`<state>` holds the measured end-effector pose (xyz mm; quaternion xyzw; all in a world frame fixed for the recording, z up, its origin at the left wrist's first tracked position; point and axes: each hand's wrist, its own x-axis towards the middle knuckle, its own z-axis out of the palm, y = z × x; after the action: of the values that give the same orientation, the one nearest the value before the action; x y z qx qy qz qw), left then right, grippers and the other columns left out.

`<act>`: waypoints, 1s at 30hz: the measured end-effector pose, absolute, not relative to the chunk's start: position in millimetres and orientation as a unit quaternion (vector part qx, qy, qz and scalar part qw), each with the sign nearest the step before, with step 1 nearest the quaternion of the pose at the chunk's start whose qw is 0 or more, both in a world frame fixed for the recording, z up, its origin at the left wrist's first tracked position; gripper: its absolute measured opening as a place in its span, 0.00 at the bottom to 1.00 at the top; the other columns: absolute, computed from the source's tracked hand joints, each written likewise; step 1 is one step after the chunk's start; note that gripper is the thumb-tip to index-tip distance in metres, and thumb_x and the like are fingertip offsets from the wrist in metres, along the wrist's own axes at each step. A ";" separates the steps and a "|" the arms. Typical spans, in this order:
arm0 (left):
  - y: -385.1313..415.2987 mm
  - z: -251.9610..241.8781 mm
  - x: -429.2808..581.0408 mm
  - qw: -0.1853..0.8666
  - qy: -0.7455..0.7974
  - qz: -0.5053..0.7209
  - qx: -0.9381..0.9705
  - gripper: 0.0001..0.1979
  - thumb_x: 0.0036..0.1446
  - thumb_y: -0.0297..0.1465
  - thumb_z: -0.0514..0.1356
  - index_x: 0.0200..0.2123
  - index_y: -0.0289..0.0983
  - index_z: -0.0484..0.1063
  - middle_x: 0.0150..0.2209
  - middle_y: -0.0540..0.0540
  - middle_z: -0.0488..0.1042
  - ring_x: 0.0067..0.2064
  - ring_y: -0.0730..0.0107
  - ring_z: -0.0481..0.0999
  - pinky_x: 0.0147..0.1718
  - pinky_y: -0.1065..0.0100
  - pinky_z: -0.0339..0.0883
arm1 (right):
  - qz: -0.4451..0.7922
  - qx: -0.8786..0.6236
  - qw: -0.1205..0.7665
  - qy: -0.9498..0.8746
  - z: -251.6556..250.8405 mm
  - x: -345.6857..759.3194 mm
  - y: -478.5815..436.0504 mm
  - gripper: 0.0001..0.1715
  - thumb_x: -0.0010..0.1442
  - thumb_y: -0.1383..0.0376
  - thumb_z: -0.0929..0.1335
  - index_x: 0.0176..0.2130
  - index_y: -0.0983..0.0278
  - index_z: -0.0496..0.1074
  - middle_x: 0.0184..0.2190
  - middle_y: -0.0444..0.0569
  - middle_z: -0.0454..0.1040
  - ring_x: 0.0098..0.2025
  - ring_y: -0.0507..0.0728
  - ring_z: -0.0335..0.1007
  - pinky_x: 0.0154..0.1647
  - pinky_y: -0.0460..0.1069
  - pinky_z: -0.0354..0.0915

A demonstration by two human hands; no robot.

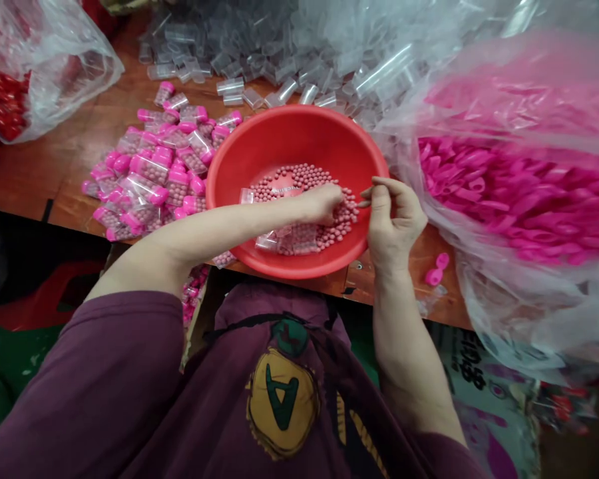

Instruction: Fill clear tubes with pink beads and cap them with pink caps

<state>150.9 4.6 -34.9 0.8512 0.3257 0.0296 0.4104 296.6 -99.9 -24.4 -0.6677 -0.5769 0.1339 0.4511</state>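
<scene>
A red plastic bowl (289,123) stands at the table's front edge, with small pink beads (312,176) spread over its bottom. Several clear plastic tubes (267,241) lie among the beads at the bowl's near side. My left hand (324,201) reaches across into the bowl and is closed, fingertips down in the beads; what it grips is hidden. At the bowl's right rim, my right hand (397,216) is held up with thumb and fingers drawn together in a pinch. Whatever is between those fingertips is too small to make out.
Bead-filled tubes with pink caps (154,166) are heaped left of the bowl. Empty clear tubes (299,66) pile up behind it. A plastic bag of pink caps (519,199) lies right, near a loose pink cap (436,269). Another bag (74,73) holds red pieces.
</scene>
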 end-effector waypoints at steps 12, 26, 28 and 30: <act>-41.2 18.8 74.7 0.825 0.343 0.200 0.402 0.10 0.61 0.27 0.68 0.47 0.36 0.79 0.41 0.45 0.83 0.42 0.69 0.83 0.41 0.67 0.75 | 0.274 -0.576 0.452 -0.623 8.4 286.9 -96.2 0.18 0.74 0.59 0.65 0.57 0.55 0.80 0.53 0.54 0.83 0.45 0.61 0.83 0.55 0.61 0.81; -80.7 20.5 46.4 0.800 0.410 0.280 0.336 0.07 0.66 0.25 0.62 0.46 0.36 0.78 0.38 0.49 0.79 0.32 0.76 0.75 0.32 0.72 0.68 | 0.369 -0.476 0.320 -0.731 10.9 263.7 -93.4 0.21 0.68 0.54 0.73 0.58 0.55 0.81 0.54 0.54 0.80 0.44 0.61 0.77 0.50 0.61 0.78; -80.8 18.9 45.5 0.791 0.419 0.271 0.353 0.07 0.67 0.27 0.61 0.46 0.37 0.78 0.36 0.49 0.78 0.30 0.76 0.74 0.30 0.71 0.67 | 0.367 -0.491 0.314 -0.724 10.2 262.6 -96.3 0.19 0.69 0.51 0.73 0.55 0.55 0.81 0.51 0.54 0.80 0.41 0.61 0.76 0.48 0.60 0.78; -80.7 17.6 44.3 0.784 0.424 0.257 0.373 0.06 0.68 0.28 0.61 0.44 0.37 0.79 0.32 0.49 0.76 0.28 0.75 0.72 0.28 0.71 0.64 | 0.384 -0.499 0.306 -0.714 9.5 261.7 -99.5 0.18 0.68 0.50 0.74 0.54 0.55 0.80 0.48 0.52 0.81 0.40 0.60 0.76 0.47 0.60 0.78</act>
<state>44.3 -80.7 17.6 0.3734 0.4238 0.2570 0.7842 261.7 -99.5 9.5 -0.4994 -0.7135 0.3844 0.3061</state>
